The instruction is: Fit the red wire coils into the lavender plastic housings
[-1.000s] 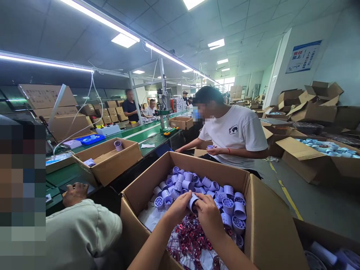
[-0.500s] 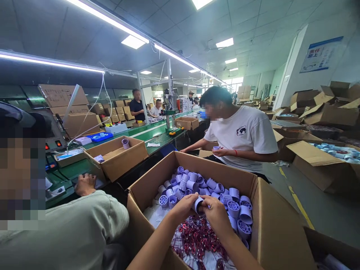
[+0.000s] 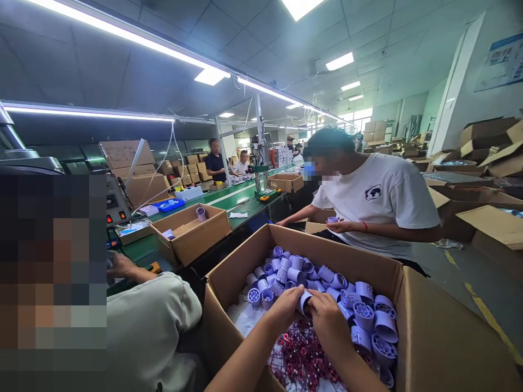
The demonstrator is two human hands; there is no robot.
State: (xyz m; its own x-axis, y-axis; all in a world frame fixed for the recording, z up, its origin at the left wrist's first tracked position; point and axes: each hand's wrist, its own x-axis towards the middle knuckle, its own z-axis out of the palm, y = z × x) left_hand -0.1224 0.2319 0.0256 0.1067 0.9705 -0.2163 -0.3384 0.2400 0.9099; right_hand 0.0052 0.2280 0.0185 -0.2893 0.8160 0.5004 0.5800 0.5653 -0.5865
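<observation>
Over the large cardboard box (image 3: 235, 269), my left hand (image 3: 287, 306) grips a pale purple plastic cylinder (image 3: 304, 302) from its left side. My right hand (image 3: 326, 317) closes on the same cylinder from the right, with its fingers at the dark open end; what those fingertips touch inside is hidden. Behind and right of my hands lie many similar purple cylinders (image 3: 296, 275), some showing spoked ends. Below my hands, a heap of small red parts with thin wires (image 3: 304, 351) rests on white plastic sheeting (image 3: 245, 318).
A co-worker in a white shirt (image 3: 384, 196) sits beyond the box, holding a purple part. Another person's grey-green sleeve (image 3: 151, 321) is close on my left. A smaller carton (image 3: 204, 234) stands by the green workbench (image 3: 241, 207). Open cartons (image 3: 494, 228) are piled at right.
The view has turned left, so things appear further right. The person on my left has leaned and moved a hand. Both my hands still hold the cylinder.
</observation>
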